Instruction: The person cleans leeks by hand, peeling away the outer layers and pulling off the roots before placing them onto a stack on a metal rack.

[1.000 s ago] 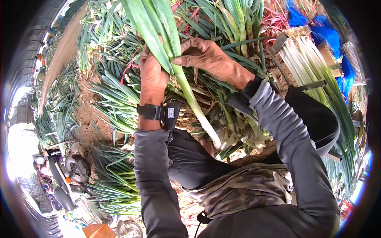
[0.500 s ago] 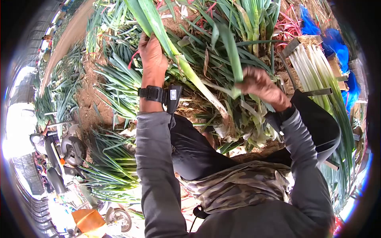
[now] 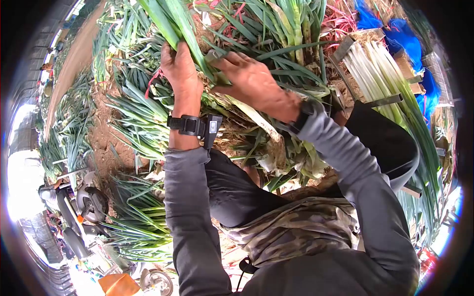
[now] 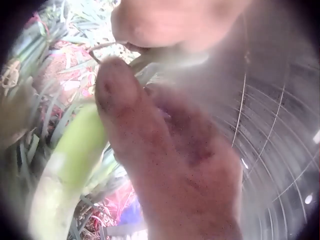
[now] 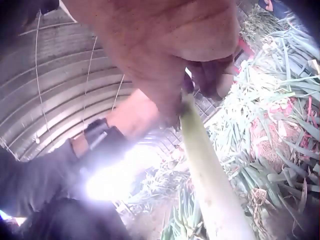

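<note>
A long leek [image 3: 259, 121] slants across the head view, its white root end pointing down toward the person's knees. My left hand [image 3: 182, 71] grips it among its green leaves [image 3: 170, 17]. Close beside, my right hand [image 3: 254, 84] pinches a leek leaf [image 3: 217, 61] between thumb and fingers, just above the pale stem. In the left wrist view the left thumb [image 4: 117, 92] lies by the leaf, with the stem [image 4: 75, 150] to its left. The right wrist view shows the stem [image 5: 210, 180] running down below the right hand [image 5: 165, 45], which hides the leaves.
Piles of leeks [image 3: 140, 123] lie on the soil around the hands. Trimmed leeks [image 3: 375, 74] lie in a metal-barred rack at the right, near blue sheeting [image 3: 405, 42] and pink ties [image 3: 340, 24]. Below the hands are peeled leaves [image 3: 311, 160]. A motorbike [image 3: 91, 202] stands lower left.
The right hand pulled a leaf strip away to the right, then came back to the leek without that strip and took hold of another leaf. The left hand keeps its grip.
</note>
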A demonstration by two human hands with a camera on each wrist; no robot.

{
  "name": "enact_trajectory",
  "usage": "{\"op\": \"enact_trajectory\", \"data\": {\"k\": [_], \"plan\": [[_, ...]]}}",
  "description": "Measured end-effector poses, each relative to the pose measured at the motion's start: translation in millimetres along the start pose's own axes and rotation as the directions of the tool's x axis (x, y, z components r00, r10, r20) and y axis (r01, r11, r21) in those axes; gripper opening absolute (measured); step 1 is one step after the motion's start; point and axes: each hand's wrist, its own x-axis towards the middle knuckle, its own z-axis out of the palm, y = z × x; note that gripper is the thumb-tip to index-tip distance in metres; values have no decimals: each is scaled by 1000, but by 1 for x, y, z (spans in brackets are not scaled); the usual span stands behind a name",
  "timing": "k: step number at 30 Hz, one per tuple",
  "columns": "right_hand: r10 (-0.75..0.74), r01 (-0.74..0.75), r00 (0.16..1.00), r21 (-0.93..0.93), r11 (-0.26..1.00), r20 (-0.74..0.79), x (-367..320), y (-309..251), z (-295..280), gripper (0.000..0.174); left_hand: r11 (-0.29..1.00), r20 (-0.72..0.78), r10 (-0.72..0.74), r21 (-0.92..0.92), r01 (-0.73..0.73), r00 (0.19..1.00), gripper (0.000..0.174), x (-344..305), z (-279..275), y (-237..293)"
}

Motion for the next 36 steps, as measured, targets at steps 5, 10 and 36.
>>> {"op": "enact_trajectory", "data": {"k": [5, 10, 36], "plan": [[207, -200, 978, 248, 948, -1, 5, 7, 2, 28, 972, 191, -206, -77, 224, 960, 49, -1, -3, 25], [236, -267, 962, 620, 737, 134, 11, 21, -13, 28, 906, 375, -308, -164, 389, 874, 42, 7, -13, 18], [199, -517, 728, 333, 789, 656, -115, 50, -39, 51, 972, -380, -235, -62, 228, 895, 24, 63, -94, -31]]}}
